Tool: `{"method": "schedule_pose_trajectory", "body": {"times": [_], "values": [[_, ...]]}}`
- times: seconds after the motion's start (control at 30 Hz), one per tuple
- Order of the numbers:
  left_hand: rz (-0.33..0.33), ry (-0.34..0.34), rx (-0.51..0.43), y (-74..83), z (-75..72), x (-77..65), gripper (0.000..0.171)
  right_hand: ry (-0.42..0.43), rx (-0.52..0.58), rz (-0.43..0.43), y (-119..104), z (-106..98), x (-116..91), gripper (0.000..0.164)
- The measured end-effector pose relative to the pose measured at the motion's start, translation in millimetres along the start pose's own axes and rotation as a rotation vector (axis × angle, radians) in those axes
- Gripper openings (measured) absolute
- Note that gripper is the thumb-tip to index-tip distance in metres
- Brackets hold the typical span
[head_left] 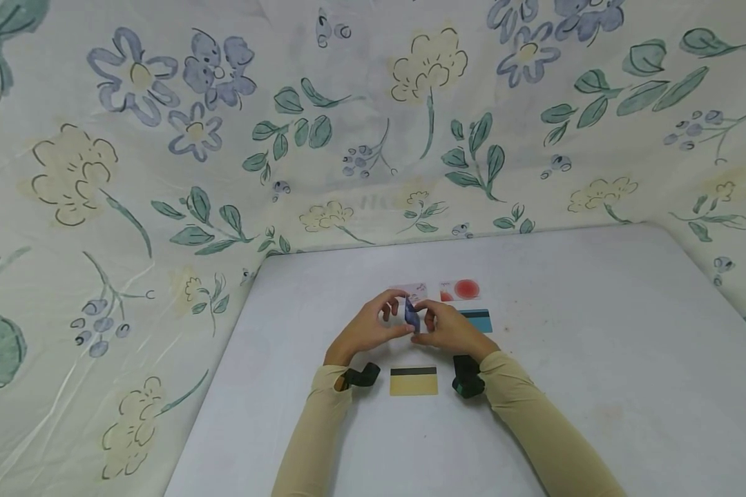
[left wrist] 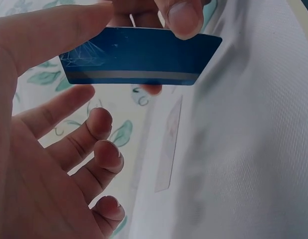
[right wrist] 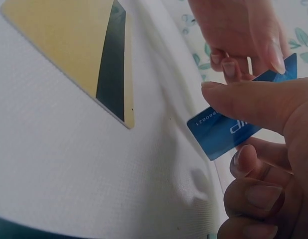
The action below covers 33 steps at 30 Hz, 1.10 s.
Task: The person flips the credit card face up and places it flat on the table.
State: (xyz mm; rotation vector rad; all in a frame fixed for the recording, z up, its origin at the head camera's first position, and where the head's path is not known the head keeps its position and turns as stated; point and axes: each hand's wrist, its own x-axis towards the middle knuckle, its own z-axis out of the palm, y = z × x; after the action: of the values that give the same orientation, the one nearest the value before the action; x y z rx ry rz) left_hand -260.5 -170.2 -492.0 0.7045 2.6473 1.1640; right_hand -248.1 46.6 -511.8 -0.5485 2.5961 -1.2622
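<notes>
Both hands hold one dark blue card, upright on edge over the white table. With thumb and index finger, my left hand pinches one end of it; the other fingers curl loosely below in the left wrist view. At the opposite end, my right hand grips the card between thumb and fingers. A grey stripe crosses the side of the blue card seen from the left wrist. Pale lettering and digits, partly covered by the right thumb, show on the other side of the blue card.
A gold card with a dark stripe lies nearest the body, between the wrists. Beyond the hands lie a pale pink card, a card with a red circle and a light blue striped card. Floral cloth hangs behind the table.
</notes>
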Motion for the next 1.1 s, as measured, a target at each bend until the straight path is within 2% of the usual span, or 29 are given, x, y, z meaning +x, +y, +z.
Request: {"method": "schedule_pose_trajectory", "body": {"times": [0.3,0.83,1.1], "values": [[-0.02,-0.003,-0.004,-0.4,-2.2,-0.9,0.069,0.01,-0.018,-0.004,0.8,-0.5,-0.7,0.062],[-0.039,-0.009,-0.008,-7.2,-6.2,-4.5,0.062,0.009,-0.033,0.02,-2.5,-4.2,-2.2,0.06],[-0.053,-0.023,0.029,-7.9,-8.0,-5.0,0.063,0.001,-0.007,0.019,-3.6,-6.8,-3.4,0.061]]}}
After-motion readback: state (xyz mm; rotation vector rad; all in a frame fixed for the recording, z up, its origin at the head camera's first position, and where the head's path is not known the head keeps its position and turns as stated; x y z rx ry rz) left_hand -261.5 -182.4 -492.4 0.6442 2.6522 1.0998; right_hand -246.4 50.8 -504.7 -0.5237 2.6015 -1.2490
